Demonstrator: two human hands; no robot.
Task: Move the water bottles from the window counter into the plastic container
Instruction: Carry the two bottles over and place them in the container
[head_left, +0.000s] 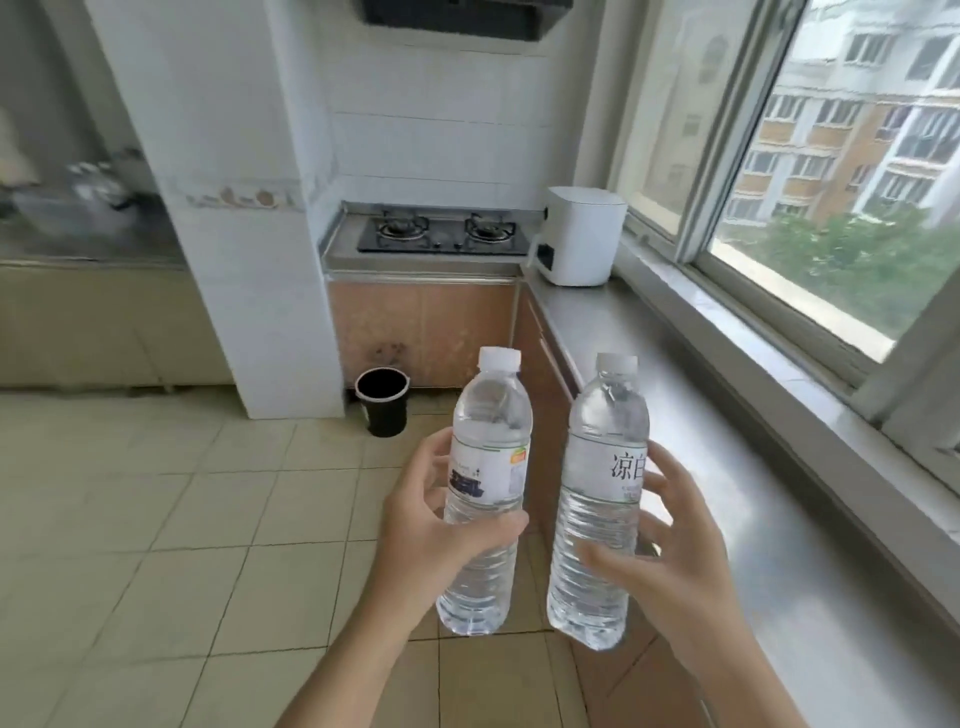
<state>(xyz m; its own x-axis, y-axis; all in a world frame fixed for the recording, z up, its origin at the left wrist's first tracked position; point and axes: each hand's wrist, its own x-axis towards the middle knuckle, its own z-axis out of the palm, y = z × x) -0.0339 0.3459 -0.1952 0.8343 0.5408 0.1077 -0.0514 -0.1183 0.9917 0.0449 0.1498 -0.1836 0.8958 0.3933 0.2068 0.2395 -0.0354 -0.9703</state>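
Between curled fingers (657, 480), each hand grips one upright bottle (597, 499).

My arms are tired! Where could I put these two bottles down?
The long bare stretch of window counter, between the white appliance and your right hand, is free. The tiled floor left of the black bin is bare too. The far corner is crowded by appliance and stove.
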